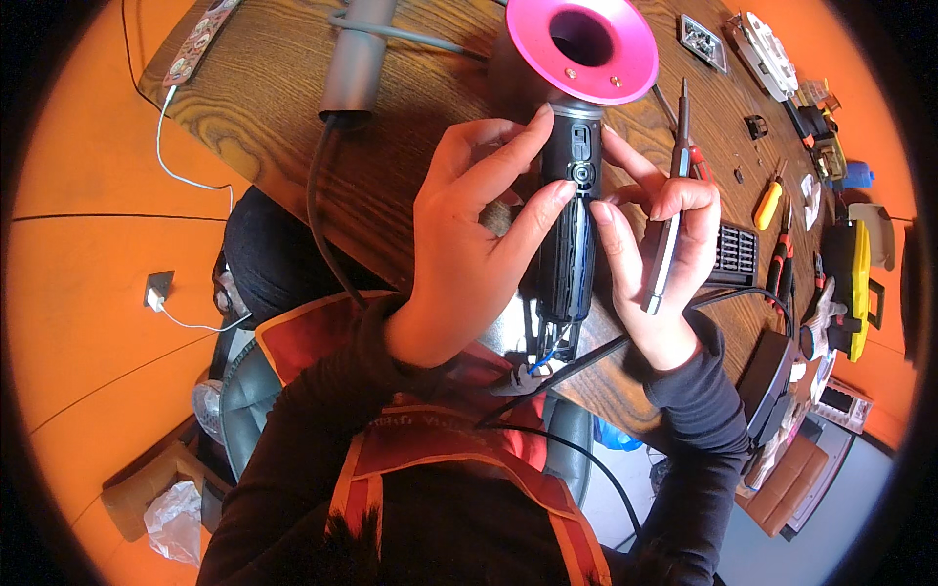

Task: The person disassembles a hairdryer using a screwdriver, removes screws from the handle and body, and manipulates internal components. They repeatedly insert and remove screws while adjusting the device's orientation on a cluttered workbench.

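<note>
The single head-worn fisheye camera looked steeply down from close above the wooden table (293,88), its rim bending the orange floor (88,293) around.

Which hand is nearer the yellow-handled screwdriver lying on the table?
The right hand, which holds a slim grey tool beside the hair dryer handle, is nearer the yellow-handled screwdriver. The left hand grips the handle's far side, farther away.
</note>
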